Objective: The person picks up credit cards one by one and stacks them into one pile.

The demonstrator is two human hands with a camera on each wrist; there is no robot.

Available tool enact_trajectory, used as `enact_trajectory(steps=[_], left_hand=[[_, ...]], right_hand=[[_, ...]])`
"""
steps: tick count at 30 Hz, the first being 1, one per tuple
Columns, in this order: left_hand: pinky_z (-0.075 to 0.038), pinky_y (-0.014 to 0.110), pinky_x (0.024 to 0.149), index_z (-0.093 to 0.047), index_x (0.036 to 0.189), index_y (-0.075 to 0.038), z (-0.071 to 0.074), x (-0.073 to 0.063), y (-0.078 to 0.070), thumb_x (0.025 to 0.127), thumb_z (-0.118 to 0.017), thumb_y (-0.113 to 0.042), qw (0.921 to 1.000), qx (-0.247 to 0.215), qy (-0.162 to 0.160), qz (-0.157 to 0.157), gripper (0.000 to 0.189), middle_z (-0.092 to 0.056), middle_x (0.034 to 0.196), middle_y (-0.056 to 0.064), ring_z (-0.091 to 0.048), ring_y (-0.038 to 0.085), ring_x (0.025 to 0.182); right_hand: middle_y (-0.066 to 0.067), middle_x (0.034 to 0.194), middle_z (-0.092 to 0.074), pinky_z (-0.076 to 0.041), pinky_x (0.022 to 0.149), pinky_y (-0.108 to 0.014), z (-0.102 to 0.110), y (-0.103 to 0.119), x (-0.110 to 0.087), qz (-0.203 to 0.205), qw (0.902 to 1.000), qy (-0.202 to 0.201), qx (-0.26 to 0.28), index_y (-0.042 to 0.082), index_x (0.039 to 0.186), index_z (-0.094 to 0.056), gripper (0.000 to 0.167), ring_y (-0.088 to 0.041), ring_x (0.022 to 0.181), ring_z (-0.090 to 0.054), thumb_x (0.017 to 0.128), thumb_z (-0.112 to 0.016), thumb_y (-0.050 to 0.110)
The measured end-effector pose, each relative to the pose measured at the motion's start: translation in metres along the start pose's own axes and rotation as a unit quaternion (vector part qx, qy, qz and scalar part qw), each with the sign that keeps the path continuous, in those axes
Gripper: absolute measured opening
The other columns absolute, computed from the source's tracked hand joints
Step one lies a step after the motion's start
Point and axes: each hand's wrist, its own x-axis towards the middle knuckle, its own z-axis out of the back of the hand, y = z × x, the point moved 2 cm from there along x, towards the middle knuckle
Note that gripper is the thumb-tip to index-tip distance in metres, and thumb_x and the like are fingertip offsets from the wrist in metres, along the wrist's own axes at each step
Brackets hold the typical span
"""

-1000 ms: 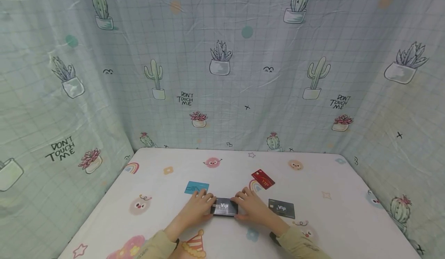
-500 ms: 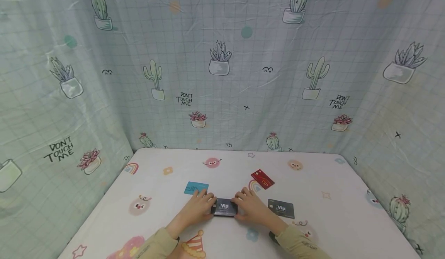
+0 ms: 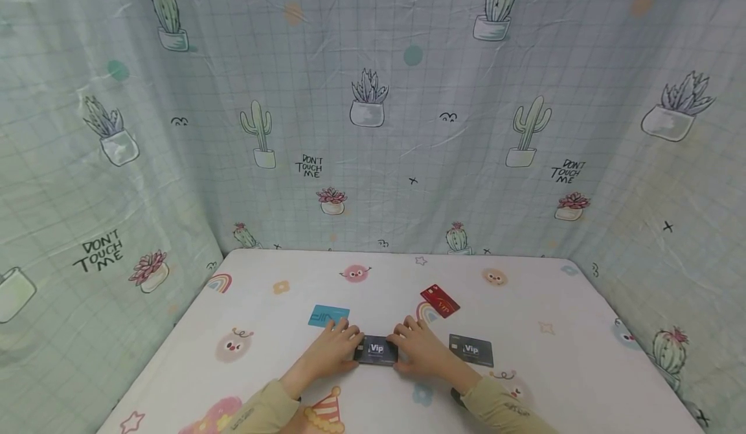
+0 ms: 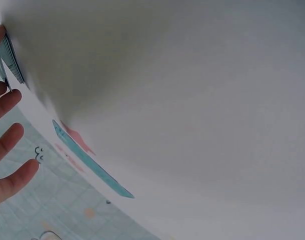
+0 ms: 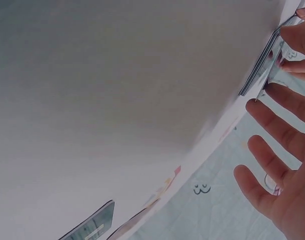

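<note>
A black "Vip" card point(image 3: 377, 350) lies face up between my two hands near the middle of the table. My left hand point(image 3: 333, 348) pinches its left end, and my right hand point(image 3: 421, 348) pinches its right end. Edge-on in the left wrist view is a stack of cards point(image 4: 13, 57), with the thumb against it. The right wrist view also has this stack point(image 5: 259, 65), and one card point(image 5: 273, 67) is angled away from it, at the fingertips. Just beyond my left fingers is a blue card point(image 3: 327, 315).
A red VIP card point(image 3: 440, 300) lies beyond my right hand. Right of that hand is another black Vip card point(image 3: 471, 350). Part of a dark object point(image 3: 457, 396) shows beside the right sleeve. The white table point(image 3: 280, 330) has cartoon prints, and a cactus-print curtain point(image 3: 373, 162) surrounds it.
The Vip card between my hands has shifted slightly toward me, and the glare on its face is gone. Both hands stay almost in place; the other cards have not moved.
</note>
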Motion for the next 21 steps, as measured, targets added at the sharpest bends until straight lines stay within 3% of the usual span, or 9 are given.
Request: enact_trajectory(steps=[9,21], left_hand=[[-0.042,0.042,0.084,-0.057,0.113,-0.016,0.0013,0.0014,0.0000,0.074,-0.066,-0.044,0.9996,-0.014,0.024,0.003,0.050,-0.057,0.106,-0.002,-0.047,0.017,0.097],[-0.044,0.044,0.083,-0.058,0.112,-0.016,-0.0029,0.0019,0.0007,0.073,-0.067,-0.043,0.9997,-0.020,0.017,-0.003,0.049,-0.058,0.105,-0.002,-0.047,0.017,0.094]], right_hand=[[0.008,0.102,-0.056,-0.035,0.078,-0.030,-0.0017,-0.0009,-0.0001,0.002,1.0000,-0.002,-0.001,0.023,0.115,-0.056,0.048,-0.010,0.090,-0.039,0.073,-0.064,0.046],[0.008,0.102,-0.055,-0.037,0.080,-0.033,-0.0008,0.0001,0.0011,-0.014,0.9996,0.018,0.013,0.024,0.116,-0.056,0.048,-0.010,0.091,-0.039,0.073,-0.065,0.044]])
